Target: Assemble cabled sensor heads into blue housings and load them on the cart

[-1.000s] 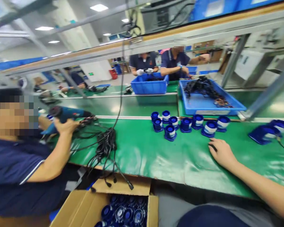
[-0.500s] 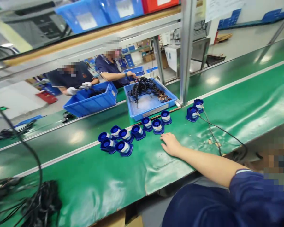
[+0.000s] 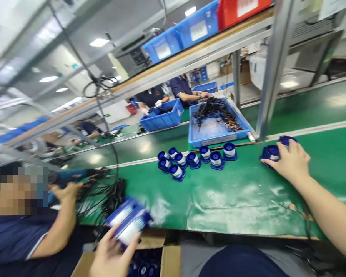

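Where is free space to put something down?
Between the standing blue parts and the near edge of the green mat, left of the right hand; also right of that hand. Crowded: among those parts and the black cables.

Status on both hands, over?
Left hand holding two blue parts, blurred. Right hand on right-side pair, grip unclear. Other blue parts stand between, on green bench.

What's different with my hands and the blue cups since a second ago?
Your right hand has moved right, away from the nine cups, and is now over the pair standing apart; whether it grips them is unclear. Your left hand has come into view, holding two more cups. The nine cups and the tray stayed put.
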Motion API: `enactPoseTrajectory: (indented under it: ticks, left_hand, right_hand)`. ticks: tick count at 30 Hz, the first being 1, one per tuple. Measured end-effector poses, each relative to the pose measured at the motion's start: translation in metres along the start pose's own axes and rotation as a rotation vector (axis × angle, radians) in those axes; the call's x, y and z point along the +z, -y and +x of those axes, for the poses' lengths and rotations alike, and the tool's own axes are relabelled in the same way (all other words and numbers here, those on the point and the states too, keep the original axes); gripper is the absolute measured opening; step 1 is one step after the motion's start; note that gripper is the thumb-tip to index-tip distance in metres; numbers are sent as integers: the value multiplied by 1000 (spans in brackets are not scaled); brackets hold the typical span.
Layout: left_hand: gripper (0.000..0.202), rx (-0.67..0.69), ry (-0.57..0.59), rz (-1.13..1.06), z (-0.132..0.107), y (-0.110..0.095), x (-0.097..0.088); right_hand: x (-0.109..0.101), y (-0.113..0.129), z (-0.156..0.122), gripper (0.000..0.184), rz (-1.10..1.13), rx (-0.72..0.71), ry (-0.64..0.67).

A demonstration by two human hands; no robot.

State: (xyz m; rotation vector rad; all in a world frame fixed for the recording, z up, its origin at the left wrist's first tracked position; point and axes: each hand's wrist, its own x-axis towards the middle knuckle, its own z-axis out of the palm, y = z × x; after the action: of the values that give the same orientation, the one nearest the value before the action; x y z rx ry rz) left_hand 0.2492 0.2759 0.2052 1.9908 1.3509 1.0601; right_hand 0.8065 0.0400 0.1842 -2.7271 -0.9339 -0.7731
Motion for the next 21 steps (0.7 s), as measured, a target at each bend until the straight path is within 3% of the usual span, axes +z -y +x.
enactPoseTrajectory:
  ticks: [2, 5, 9, 11, 14, 18, 21]
  left_hand:
    - [60, 79, 134, 9, 2, -25, 19]
    - [51, 336, 447, 37, 13, -68, 71]
    - [70, 673, 887, 168, 15, -125, 144]
    - [71, 884, 1038, 245, 12, -150, 175]
    - [60, 1084, 1106, 305, 8, -185, 216]
    - [62, 1146, 1072, 278, 12, -219, 268]
    - [69, 1212, 1057, 247, 21, -232, 301]
  right_hand:
    - [12, -12, 0, 72, -9, -23, -24]
    - [22, -31, -5, 71, 10, -81, -110]
    - [32, -72, 7, 71, 32, -107, -200]
    - [29, -92, 17, 71, 13, -105, -225]
    - [14, -108, 28, 71, 14, -102, -119]
    - [2, -109, 33, 92, 54, 23, 80]
    - [-13, -94, 12, 101, 114, 101, 91]
